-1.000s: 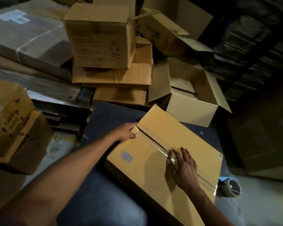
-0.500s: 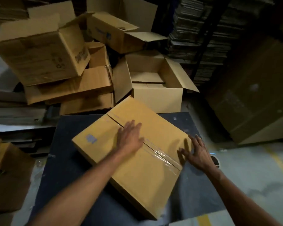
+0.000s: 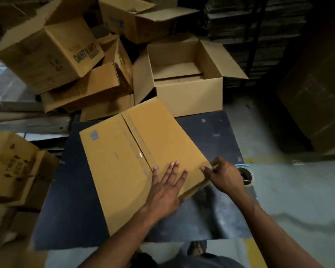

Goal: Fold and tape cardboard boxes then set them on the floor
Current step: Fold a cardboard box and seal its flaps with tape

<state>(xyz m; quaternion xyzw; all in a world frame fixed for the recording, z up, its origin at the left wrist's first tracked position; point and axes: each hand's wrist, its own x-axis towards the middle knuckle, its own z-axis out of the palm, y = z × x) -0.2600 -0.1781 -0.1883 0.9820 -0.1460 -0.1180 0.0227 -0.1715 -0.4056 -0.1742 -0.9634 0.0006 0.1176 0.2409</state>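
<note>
A closed brown cardboard box [image 3: 124,161] lies on a dark blue table [image 3: 70,200], with clear tape running along its centre seam. My left hand [image 3: 166,188] rests flat on the box's near right part, fingers spread and straight. My right hand [image 3: 223,176] is at the box's right corner, fingers bent against the edge where the tape end folds over the side. A roll of tape [image 3: 245,176] sits on the table just behind my right hand, partly hidden by it.
An open box [image 3: 188,89] stands on the floor beyond the table. Several tumbled boxes [image 3: 52,53] pile up at the back left. Another box [image 3: 10,165] sits left of the table. Grey floor [image 3: 298,190] extends to the right; a large box [image 3: 317,97] stands far right.
The box has been turned on the table. My left hand slid down the taped seam toward the near end, and my right hand moved to the box's right corner.
</note>
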